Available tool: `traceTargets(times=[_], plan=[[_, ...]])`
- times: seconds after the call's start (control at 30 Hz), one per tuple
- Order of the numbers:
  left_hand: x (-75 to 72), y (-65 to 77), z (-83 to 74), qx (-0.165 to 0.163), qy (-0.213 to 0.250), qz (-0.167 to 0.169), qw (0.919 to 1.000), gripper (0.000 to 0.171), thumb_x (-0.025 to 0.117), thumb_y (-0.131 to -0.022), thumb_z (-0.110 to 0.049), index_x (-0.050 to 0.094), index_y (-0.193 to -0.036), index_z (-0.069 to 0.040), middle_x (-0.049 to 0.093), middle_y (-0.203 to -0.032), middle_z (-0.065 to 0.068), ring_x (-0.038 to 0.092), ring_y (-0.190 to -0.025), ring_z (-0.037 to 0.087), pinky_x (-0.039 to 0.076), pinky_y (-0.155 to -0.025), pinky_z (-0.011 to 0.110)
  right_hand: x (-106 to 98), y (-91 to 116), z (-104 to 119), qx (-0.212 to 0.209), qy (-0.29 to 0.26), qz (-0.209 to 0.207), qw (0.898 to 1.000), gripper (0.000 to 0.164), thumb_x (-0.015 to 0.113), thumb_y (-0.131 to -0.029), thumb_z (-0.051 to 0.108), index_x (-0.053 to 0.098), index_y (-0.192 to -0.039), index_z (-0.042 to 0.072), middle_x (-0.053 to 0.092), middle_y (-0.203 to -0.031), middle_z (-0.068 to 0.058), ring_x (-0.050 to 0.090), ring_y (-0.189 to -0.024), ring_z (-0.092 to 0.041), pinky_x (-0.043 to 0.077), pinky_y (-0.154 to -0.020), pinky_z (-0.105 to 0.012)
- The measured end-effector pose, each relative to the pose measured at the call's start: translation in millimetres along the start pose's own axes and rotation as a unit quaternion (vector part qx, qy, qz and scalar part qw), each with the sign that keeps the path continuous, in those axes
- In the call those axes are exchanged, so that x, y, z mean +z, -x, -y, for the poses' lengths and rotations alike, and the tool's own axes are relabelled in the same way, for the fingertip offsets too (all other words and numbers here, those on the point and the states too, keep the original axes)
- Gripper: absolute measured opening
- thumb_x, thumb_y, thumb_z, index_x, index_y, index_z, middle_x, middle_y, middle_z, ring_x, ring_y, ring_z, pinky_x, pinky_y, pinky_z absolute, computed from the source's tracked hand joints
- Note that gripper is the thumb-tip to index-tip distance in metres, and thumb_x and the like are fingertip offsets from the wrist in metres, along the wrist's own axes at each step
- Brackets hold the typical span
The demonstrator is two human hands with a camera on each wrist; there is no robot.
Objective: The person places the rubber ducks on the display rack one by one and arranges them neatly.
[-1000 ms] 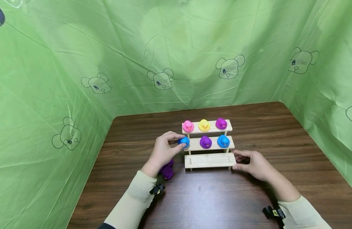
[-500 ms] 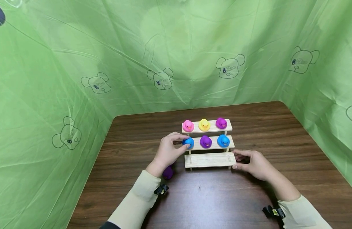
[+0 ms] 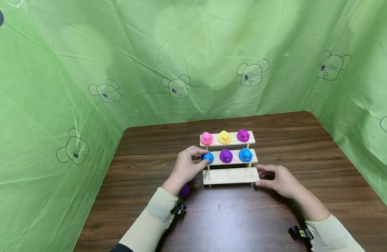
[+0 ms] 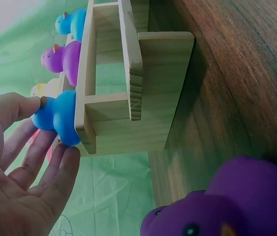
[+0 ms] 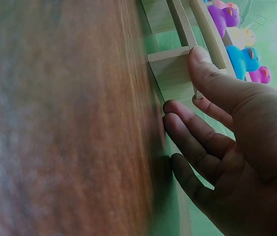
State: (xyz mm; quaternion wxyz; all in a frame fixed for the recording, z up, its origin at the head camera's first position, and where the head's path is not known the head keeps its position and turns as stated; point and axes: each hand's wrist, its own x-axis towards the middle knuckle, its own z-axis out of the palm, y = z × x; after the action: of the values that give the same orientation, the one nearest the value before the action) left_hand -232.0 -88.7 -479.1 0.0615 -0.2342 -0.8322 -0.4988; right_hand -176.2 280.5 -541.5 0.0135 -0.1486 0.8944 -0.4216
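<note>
The worktop (image 3: 231, 217) is a dark brown wood-grain panel with rounded far corners and a glossy patch of reflected light near its front. A creased green sheet (image 3: 199, 42), printed with outlined bear heads (image 3: 179, 87), surrounds it at the back and both sides.

The rack (image 3: 231, 176) stands on the worktop: three stepped shelves of pale, straight-grained timber, with square-cut edges and short legs. Each duck is smooth, with a rounded body and a smaller round head. Upper shelf, left to right: pink duck (image 3: 207, 138), yellow duck (image 3: 224, 137), upper purple duck (image 3: 243, 135). Middle shelf: left blue duck (image 3: 207, 157), middle purple duck (image 3: 226, 155), right blue duck (image 3: 245, 154). A loose purple duck (image 3: 185, 190) is on the worktop, partly hidden by the left wrist.

The left hand (image 3: 185, 166) is partly closed, its thumb and fingers pinching the left blue duck at the left end of the middle shelf. The right hand (image 3: 281, 180) grips the right end of the lowest shelf between thumb and index finger; its other fingers are bent below
</note>
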Motion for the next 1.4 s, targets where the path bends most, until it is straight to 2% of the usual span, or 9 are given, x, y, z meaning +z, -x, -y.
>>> traceTargets(times=[0.27,0.8,0.93,0.97,1.07,1.17,1.2,1.3,1.4], plan=[[1.3,2.1,1.8,-0.01,0.02,-0.004,0.9997,0.025,0.086,-0.087,-0.005,0.079,-0.111,-0.005,0.072,-0.11,0.005,0.072,-0.1,0.027,0.063,-0.088,0.041,1.0,0.7,0.7,-0.004,-0.009,-0.004,1.0,0.064,0.092,-0.082,0.027,0.068,-0.134,-0.003,0.076,-0.097,0.002,0.073,-0.093,-0.023,0.061,-0.083,-0.036],[0.0,5.9,3.2,-0.011,0.048,-0.013,0.9987,0.029,0.087,-0.087,-0.005,0.078,-0.114,-0.004,0.072,-0.118,0.005,0.072,-0.102,0.032,0.063,-0.088,0.045,2.1,0.3,1.8,-0.004,-0.009,0.003,1.0,0.065,0.091,-0.083,0.028,0.068,-0.134,-0.003,0.076,-0.098,0.001,0.073,-0.094,-0.023,0.061,-0.085,-0.038],[-7.6,6.7,2.3,0.001,0.046,-0.024,0.9987,0.032,0.086,-0.087,-0.004,0.077,-0.117,-0.002,0.073,-0.118,0.006,0.072,-0.105,0.035,0.063,-0.088,0.047,1.7,-2.0,1.7,-0.003,0.004,0.006,1.0,0.065,0.091,-0.082,0.028,0.068,-0.135,-0.001,0.076,-0.098,0.003,0.072,-0.095,-0.021,0.061,-0.085,-0.037],[-11.0,7.3,-3.0,0.004,0.042,-0.029,0.9987,0.031,0.086,-0.086,-0.002,0.077,-0.116,0.0,0.073,-0.117,0.009,0.071,-0.105,0.037,0.063,-0.088,0.047,1.6,-2.5,1.7,-0.002,0.005,0.007,1.0,0.065,0.092,-0.082,0.028,0.068,-0.135,-0.001,0.076,-0.098,0.003,0.072,-0.095,-0.021,0.061,-0.085,-0.036],[-21.6,9.0,0.9,0.009,0.03,-0.035,0.9989,0.031,0.084,-0.087,-0.001,0.077,-0.117,-0.001,0.073,-0.115,0.01,0.071,-0.107,0.038,0.062,-0.089,0.05,1.1,-3.5,2.1,-0.002,0.006,0.009,1.0,0.065,0.091,-0.083,0.027,0.067,-0.136,-0.001,0.076,-0.099,0.003,0.072,-0.095,-0.021,0.061,-0.085,-0.035],[-34.5,12.5,6.4,-0.001,0.013,-0.027,0.9996,0.03,0.083,-0.088,-0.002,0.077,-0.117,-0.005,0.073,-0.114,0.011,0.07,-0.109,0.036,0.062,-0.089,0.051,0.5,-3.9,2.7,0.0,0.003,0.007,1.0,0.064,0.092,-0.083,0.026,0.067,-0.136,-0.002,0.076,-0.099,0.002,0.072,-0.095,-0.021,0.061,-0.085,-0.035],[-38.4,13.7,13.3,-0.006,0.008,-0.021,0.9997,0.03,0.083,-0.089,-0.004,0.078,-0.118,-0.007,0.073,-0.115,0.01,0.07,-0.109,0.034,0.061,-0.09,0.052,0.2,-3.7,2.8,-0.001,0.002,0.007,1.0,0.064,0.091,-0.083,0.025,0.067,-0.135,-0.003,0.076,-0.099,0.002,0.072,-0.095,-0.021,0.061,-0.084,-0.035],[-50.5,19.0,18.1,-0.023,-0.006,-0.01,0.9997,0.028,0.082,-0.09,-0.005,0.078,-0.118,-0.009,0.073,-0.115,0.013,0.07,-0.109,0.034,0.061,-0.09,0.054,-0.4,-2.8,2.4,-0.001,-0.002,0.003,1.0,0.064,0.092,-0.083,0.024,0.067,-0.135,-0.004,0.076,-0.099,0.001,0.072,-0.095,-0.022,0.061,-0.084,-0.035],[-62.3,25.9,22.9,-0.036,-0.028,-0.001,0.999,0.028,0.082,-0.09,-0.006,0.078,-0.117,-0.012,0.073,-0.113,0.01,0.071,-0.105,0.034,0.061,-0.09,0.052,-0.7,-1.6,1.0,-0.001,-0.003,0.004,1.0,0.064,0.092,-0.083,0.024,0.067,-0.135,-0.003,0.077,-0.1,0.001,0.073,-0.095,-0.023,0.061,-0.084,-0.035]])
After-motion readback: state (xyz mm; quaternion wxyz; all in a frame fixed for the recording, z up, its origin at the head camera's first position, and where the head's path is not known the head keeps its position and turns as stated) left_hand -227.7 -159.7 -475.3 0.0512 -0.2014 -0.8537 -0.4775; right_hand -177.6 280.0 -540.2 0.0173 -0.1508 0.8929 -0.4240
